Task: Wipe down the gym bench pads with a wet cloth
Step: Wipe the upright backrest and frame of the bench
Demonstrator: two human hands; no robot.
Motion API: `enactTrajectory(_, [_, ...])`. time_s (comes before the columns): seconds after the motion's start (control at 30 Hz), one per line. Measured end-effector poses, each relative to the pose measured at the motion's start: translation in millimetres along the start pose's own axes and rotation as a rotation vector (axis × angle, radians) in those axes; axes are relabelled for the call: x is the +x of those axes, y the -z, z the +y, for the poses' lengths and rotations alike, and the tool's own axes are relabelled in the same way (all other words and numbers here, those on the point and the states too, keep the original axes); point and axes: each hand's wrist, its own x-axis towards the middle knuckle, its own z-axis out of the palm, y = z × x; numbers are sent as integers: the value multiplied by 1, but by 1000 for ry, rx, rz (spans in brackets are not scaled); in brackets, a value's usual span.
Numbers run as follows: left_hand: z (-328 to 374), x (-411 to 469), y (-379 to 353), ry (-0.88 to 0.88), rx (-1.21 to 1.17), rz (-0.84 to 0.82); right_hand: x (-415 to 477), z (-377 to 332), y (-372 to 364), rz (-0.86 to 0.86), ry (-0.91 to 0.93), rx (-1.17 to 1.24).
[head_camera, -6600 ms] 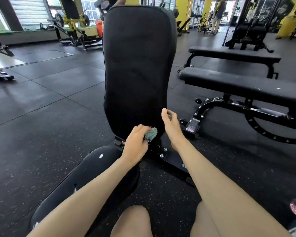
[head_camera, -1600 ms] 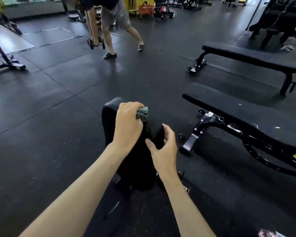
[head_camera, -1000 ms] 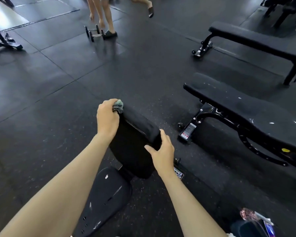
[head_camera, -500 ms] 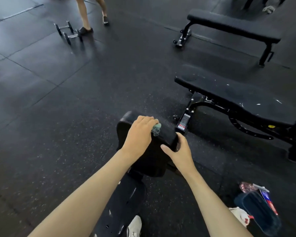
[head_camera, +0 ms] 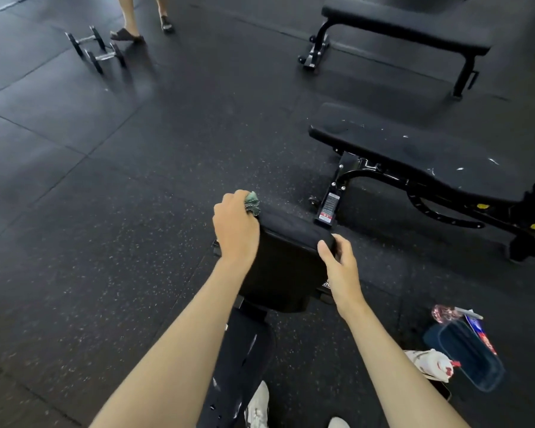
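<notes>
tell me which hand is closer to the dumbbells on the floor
Left. The left hand grips the cloth at the top left corner of the backrest, on the side toward the dumbbells; the right hand holds the backrest's right corner, farther from them.

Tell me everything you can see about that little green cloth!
The cloth is small and teal-green with a knobbly weave, bunched into a wad. Most of it is hidden inside the left hand, which holds it tight; only a crumpled bit pokes out. It presses on the top left corner of the black back pad. Whether it is wet cannot be seen.
</notes>
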Motion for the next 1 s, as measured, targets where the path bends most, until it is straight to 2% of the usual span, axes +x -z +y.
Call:
enactTrajectory(0.1, [32, -18, -14, -297, 144, -80, -1, -1, 2, -37, 4, 68])
enactTrajectory(0.17, [52, -43, -31, -477, 147, -177, 1, -3, 4, -43, 6, 110])
enactTrajectory(0.27, [62, -61, -41, -569, 73, -232, 5, -3, 11, -82, -21, 123])
enactTrajectory(0.33, [56, -54, -33, -540, -20, -215, 7, 0, 17, -103, -39, 104])
enactTrajectory(0.4, [44, -40, -21, -383, -66, -82, 9, -1, 20, -113, -50, 84])
enactTrajectory(0.47, [31, -27, -16, -218, -8, 34, 12, -3, 21, -122, -54, 66])
enactTrajectory(0.5, [29, -26, -18, -201, 37, 49, 15, -3, 22, -133, -55, 68])
enactTrajectory(0.73, [67, -81, -60, -429, 141, -22, 27, 2, 45, -256, -56, 121])
enactTrajectory(0.87, [74, -113, -78, -674, 213, -163, 29, 12, 57, -348, -144, 190])
enactTrajectory(0.93, [73, -116, -73, -693, 207, -88, 30, 24, 68, -360, -204, 194])
enactTrajectory(1.0, [72, -104, -63, -570, 176, 80, 34, 32, 78, -369, -266, 128])
